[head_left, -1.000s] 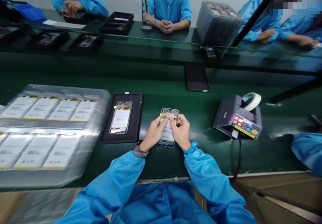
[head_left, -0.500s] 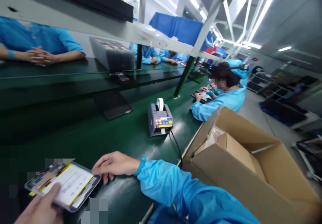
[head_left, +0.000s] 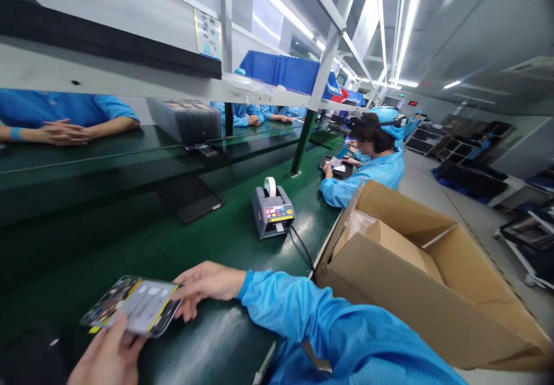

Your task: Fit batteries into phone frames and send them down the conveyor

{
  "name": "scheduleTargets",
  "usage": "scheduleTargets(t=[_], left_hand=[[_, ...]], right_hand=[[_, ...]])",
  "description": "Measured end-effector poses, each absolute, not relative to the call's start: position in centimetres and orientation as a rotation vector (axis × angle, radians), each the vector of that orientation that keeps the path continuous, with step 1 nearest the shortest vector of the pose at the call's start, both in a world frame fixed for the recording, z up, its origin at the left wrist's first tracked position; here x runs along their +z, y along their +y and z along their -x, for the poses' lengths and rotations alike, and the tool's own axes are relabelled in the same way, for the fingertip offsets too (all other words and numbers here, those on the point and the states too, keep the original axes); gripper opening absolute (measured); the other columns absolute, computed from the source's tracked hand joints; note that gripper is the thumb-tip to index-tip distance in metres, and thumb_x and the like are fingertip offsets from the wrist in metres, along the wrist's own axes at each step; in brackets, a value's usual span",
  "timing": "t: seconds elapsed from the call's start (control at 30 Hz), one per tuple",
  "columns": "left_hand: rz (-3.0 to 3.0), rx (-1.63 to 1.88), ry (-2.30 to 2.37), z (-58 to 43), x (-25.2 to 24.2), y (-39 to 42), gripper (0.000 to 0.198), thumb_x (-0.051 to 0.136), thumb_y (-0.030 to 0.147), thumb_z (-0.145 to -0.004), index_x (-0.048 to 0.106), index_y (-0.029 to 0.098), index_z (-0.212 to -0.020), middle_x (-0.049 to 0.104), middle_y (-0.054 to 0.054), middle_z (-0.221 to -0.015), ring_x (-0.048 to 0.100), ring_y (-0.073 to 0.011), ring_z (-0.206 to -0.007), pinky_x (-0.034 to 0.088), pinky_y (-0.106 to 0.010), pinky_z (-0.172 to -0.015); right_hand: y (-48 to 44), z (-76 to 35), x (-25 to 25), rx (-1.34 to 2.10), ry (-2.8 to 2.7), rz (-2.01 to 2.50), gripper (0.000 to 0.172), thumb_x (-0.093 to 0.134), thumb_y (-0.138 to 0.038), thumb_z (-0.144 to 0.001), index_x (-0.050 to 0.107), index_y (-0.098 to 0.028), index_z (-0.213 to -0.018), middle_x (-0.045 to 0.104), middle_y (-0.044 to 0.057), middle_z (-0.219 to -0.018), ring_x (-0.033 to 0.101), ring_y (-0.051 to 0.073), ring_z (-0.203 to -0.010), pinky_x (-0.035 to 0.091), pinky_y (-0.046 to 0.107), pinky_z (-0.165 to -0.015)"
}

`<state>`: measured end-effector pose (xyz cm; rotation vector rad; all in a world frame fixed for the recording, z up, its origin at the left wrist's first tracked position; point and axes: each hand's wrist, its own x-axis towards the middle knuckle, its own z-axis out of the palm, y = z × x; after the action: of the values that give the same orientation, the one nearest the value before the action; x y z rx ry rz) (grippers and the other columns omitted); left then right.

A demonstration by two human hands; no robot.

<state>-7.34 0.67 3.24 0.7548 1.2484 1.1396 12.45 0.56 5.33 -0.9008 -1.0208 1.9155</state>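
Observation:
An opened phone (head_left: 149,307) is held at a tilt above the green bench at the lower left, with its pale battery, yellow edge strips and inner parts facing up. My left hand (head_left: 111,353) is closed on its near side, the thumb lying over the battery's edge and the fingers underneath. At the phone's right end, my right hand (head_left: 211,283) grips the edge between thumb and fingers; the exact fingertip contact is partly hidden. A small yellow tab sticks out at the phone's left corner.
A grey tape dispenser (head_left: 273,212) with a white roll stands ahead on the bench (head_left: 234,240). Left of it lies a flat black tray (head_left: 189,198). A large open cardboard box (head_left: 389,290) is at the right. A co-worker (head_left: 367,168) sits beyond it; others sit across.
The phone and both hands have shifted right in view, and the phone appears flatter. My right hand's thumb now overlaps its right edge. The camera has turned slightly.

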Motion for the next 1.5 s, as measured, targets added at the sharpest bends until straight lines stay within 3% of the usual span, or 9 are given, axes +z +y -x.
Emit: scheduleTargets(t=[0.13, 0.4, 0.63, 0.77, 0.87, 1.0, 1.1, 1.3, 1.5], left_hand=[[-0.739, 1.193, 1.238, 5.7, 5.0, -1.0, 0.047, 0.083, 0.047, -0.05, 0.072, 0.022, -0.088, 0.076, -0.001, -0.086, 0.07, -0.0209, -0.073, 0.055, -0.026, -0.052], [-1.026, 1.032, 1.155, 4.3, 3.6, -1.6, 0.052, 0.072, 0.057, -0.059, 0.069, 0.013, -0.088, 0.072, -0.01, -0.082, 0.064, -0.0183, -0.062, 0.045, -0.026, -0.048], [-1.04, 1.077, 1.14, 4.4, 3.3, -1.6, 0.048, 0.07, 0.058, -0.069, 0.07, 0.014, -0.088, 0.071, -0.01, -0.081, 0.062, -0.0165, -0.062, 0.044, -0.023, -0.048], [-0.911, 1.283, 1.073, 5.1, 4.2, -1.2, 0.057, 0.071, 0.062, -0.077, 0.071, 0.012, -0.105, 0.073, -0.012, -0.095, 0.067, -0.0183, -0.075, 0.049, -0.024, -0.053], [-0.761, 1.353, 0.937, 5.6, 4.9, -1.3, 0.065, 0.073, 0.065, -0.079, 0.068, 0.012, -0.117, 0.074, -0.014, -0.109, 0.071, -0.0226, -0.09, 0.056, -0.028, -0.066], [-0.604, 1.284, 0.915, 5.4, 5.2, -1.8, 0.065, 0.091, 0.051, -0.062, 0.071, 0.011, -0.109, 0.077, -0.014, -0.108, 0.074, -0.0304, -0.099, 0.06, -0.037, -0.083], [-0.522, 1.219, 0.957, 5.0, 5.1, -2.1, 0.062, 0.094, 0.039, -0.058, 0.072, 0.011, -0.108, 0.078, -0.014, -0.106, 0.074, -0.0337, -0.105, 0.06, -0.044, -0.093], [-0.462, 1.182, 1.094, 4.8, 5.4, -2.1, 0.036, 0.083, 0.02, -0.072, 0.072, 0.01, -0.105, 0.078, -0.014, -0.105, 0.074, -0.0319, -0.11, 0.058, -0.048, -0.103], [-0.476, 1.158, 1.16, 4.5, 5.5, -2.2, 0.026, 0.072, 0.013, -0.083, 0.073, 0.01, -0.109, 0.078, -0.014, -0.108, 0.076, -0.0297, -0.102, 0.059, -0.051, -0.102]], right_hand=[[3.3, -13.7, 7.3, 1.565, -0.834, 1.168, 0.024, 0.083, -0.029, -0.088, 0.068, -0.01, -0.088, 0.072, 0.007, -0.068, 0.065, 0.016, -0.05, 0.055, 0.023, -0.049], [13.5, -17.2, 8.5, 1.205, -0.64, 1.388, 0.017, 0.061, -0.021, -0.107, 0.061, -0.013, -0.092, 0.062, -0.003, -0.07, 0.054, 0.007, -0.049, 0.045, 0.015, -0.045], [14.7, -16.8, 9.9, 1.231, -0.74, 1.3, 0.014, 0.066, -0.018, -0.101, 0.059, -0.014, -0.089, 0.063, -0.002, -0.067, 0.054, 0.008, -0.047, 0.046, 0.017, -0.046], [8.5, -14.0, 9.1, 1.339, -0.846, 1.167, 0.011, 0.073, -0.02, -0.092, 0.063, -0.016, -0.094, 0.07, 0.003, -0.069, 0.059, 0.011, -0.049, 0.049, 0.019, -0.048], [1.8, -11.4, 7.6, 1.504, -0.967, 1.042, 0.03, 0.083, -0.034, -0.085, 0.068, -0.015, -0.102, 0.073, 0.005, -0.075, 0.061, 0.013, -0.05, 0.052, 0.022, -0.05], [-4.7, -9.7, 6.5, 1.629, -1.101, 1.057, 0.051, 0.083, -0.057, -0.081, 0.07, -0.015, -0.108, 0.074, 0.006, -0.077, 0.066, 0.016, -0.052, 0.051, 0.023, -0.048], [-7.3, -13.1, 7.0, 1.382, -1.108, 1.327, 0.053, 0.08, -0.062, -0.079, 0.071, -0.015, -0.101, 0.074, 0.007, -0.074, 0.065, 0.016, -0.051, 0.044, 0.021, -0.043], [-11.9, -26.3, 9.0, 0.524, -0.579, 1.661, 0.047, 0.086, -0.058, -0.063, 0.068, -0.015, -0.074, 0.062, 0.002, -0.054, 0.049, 0.011, -0.04, 0.036, 0.022, -0.037], [-11.7, -29.8, 9.2, 0.586, -0.512, 1.679, 0.047, 0.091, -0.054, -0.061, 0.069, -0.013, -0.071, 0.066, 0.007, -0.056, 0.054, 0.013, -0.04, 0.036, 0.022, -0.036]])
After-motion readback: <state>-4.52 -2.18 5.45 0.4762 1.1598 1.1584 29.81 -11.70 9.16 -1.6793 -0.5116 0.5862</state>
